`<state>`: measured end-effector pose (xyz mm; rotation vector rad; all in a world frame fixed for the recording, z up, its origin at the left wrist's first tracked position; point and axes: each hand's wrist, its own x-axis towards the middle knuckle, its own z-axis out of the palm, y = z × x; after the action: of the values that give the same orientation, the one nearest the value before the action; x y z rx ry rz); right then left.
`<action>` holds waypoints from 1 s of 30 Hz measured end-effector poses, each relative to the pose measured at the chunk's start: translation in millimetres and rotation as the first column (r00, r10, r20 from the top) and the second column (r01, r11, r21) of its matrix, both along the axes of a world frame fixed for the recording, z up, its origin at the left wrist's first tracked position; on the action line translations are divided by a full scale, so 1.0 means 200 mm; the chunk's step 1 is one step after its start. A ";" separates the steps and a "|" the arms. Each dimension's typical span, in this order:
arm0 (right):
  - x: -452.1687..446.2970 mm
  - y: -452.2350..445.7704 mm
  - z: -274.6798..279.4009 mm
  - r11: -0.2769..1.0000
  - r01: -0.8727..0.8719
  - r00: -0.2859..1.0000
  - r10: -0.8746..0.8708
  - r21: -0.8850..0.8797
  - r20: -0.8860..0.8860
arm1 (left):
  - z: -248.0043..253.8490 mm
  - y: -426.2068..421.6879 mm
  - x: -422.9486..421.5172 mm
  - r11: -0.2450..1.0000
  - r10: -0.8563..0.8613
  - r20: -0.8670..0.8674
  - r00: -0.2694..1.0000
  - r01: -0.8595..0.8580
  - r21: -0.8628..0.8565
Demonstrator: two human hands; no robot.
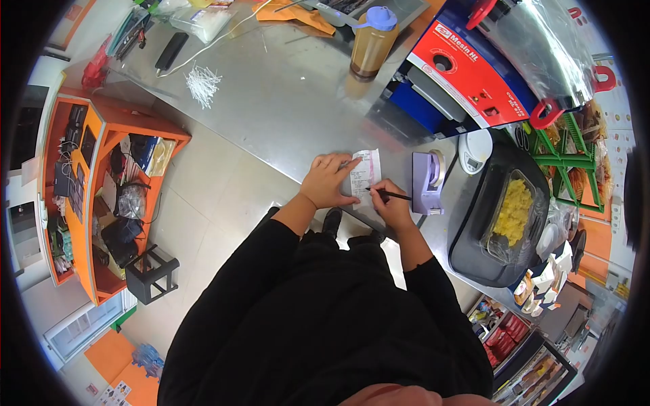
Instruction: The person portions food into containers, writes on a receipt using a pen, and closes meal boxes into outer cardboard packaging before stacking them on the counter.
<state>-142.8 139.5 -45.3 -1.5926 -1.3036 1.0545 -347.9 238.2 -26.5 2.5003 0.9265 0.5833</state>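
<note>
At centre frame, I see the left hand (326,181) spread on a printed slip (366,170), grasping nothing. I judge writing is the step in hand; the next stroke calls for a steady slip. The slip's long axis runs up the frame; rightward, the black pen (396,195) lies nearly crosswise, tip pointing left, pinched in the right hand (394,211) near the purple tape dispenser (424,184).

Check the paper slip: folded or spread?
Spread: the paper slip lies printed side up, left hand on it, right hand holding a pen.
</note>
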 end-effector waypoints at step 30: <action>-0.03 -0.04 0.03 0.996 -0.055 0.994 0.047 0.075 0.102 | 0.01 0.00 0.00 1.000 -0.010 -0.019 1.000 0.009 -0.011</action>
<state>-148.8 131.0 -38.7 -1.5789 -1.4418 0.9529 -348.2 237.8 -25.2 2.5033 0.9219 0.5507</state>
